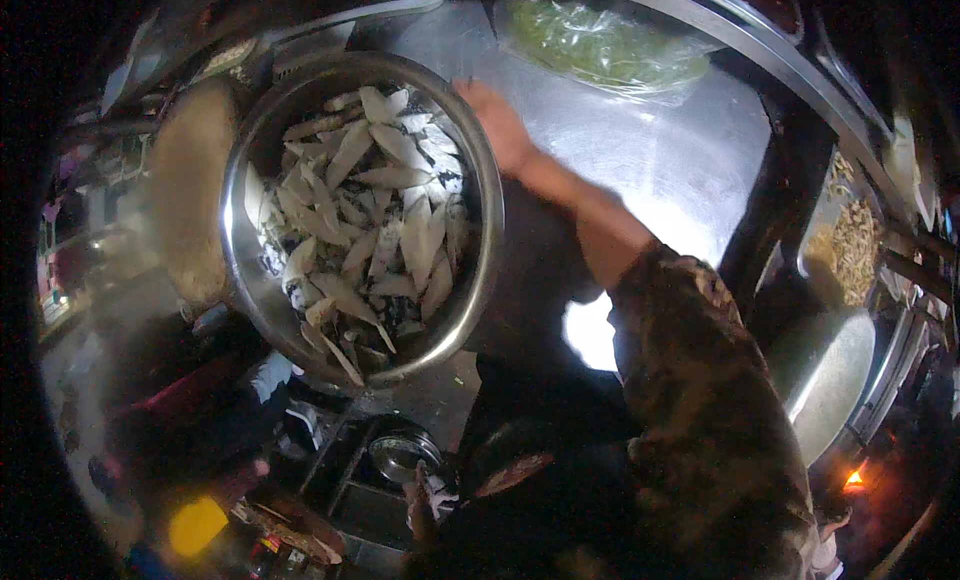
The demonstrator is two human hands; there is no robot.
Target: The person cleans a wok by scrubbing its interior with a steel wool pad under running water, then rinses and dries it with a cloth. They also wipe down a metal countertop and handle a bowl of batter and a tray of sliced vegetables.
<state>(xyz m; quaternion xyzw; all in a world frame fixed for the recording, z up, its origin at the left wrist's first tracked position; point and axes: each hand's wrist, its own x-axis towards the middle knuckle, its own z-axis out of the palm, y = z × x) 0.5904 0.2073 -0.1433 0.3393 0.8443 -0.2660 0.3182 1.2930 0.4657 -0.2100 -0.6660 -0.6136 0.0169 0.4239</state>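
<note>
A large round steel bowl (491, 280) takes up the left middle of the view. Inside it is a heap of pale, flat food pieces (352, 220) with pointed ends; their exact kind is unclear. My right hand (491, 122) grips the bowl's far right rim, with the fingertips partly hidden at the edge. A patterned dark sleeve covers that arm from the forearm down. My left hand is out of view. Beyond my right wrist stretches a shiny metal worktop (645, 145).
A clear plastic bag of green food (600, 47) lies at the back of the worktop. On the right are a tray of small brownish pieces (855, 242), a wide metal pan (832, 377) and a flame (855, 479). Another person's dark clothing (187, 407) shows at lower left.
</note>
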